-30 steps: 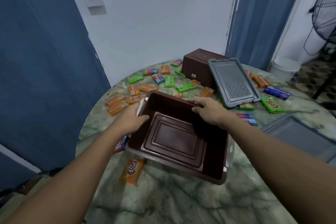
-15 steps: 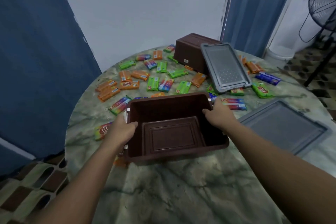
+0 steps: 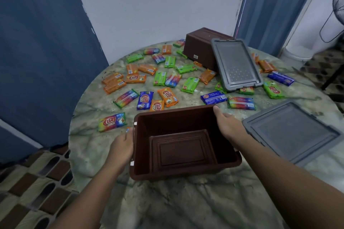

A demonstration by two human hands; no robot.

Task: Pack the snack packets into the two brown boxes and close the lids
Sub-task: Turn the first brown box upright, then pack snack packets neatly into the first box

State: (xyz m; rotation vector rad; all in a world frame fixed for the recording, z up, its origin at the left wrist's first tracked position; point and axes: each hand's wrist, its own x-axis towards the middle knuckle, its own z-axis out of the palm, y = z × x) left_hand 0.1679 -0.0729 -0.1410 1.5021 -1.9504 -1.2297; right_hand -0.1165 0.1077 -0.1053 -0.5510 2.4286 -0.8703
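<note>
An empty brown box (image 3: pixel 181 151) stands upright on the round marble table (image 3: pixel 186 201), near me. My left hand (image 3: pixel 122 149) holds its left wall and my right hand (image 3: pixel 226 124) grips its right rim, thumb over the edge. A second brown box (image 3: pixel 202 48) lies upside down at the table's far side. One grey lid (image 3: pixel 235 64) leans against that box; another grey lid (image 3: pixel 292 132) lies flat to the right. Several orange, green, blue and rainbow snack packets (image 3: pixel 167 96) are scattered across the far half of the table.
A rainbow packet (image 3: pixel 112 121) lies just left of the near box. Blue curtains hang at the left and back right, with a white wall between. A white bucket (image 3: pixel 297 54) and a fan stand on the floor at the right. Patterned floor tiles show beyond the table's left edge.
Both hands have drawn the empty box toward me and set it level on the table. Packets that it hid now lie in view beyond it.
</note>
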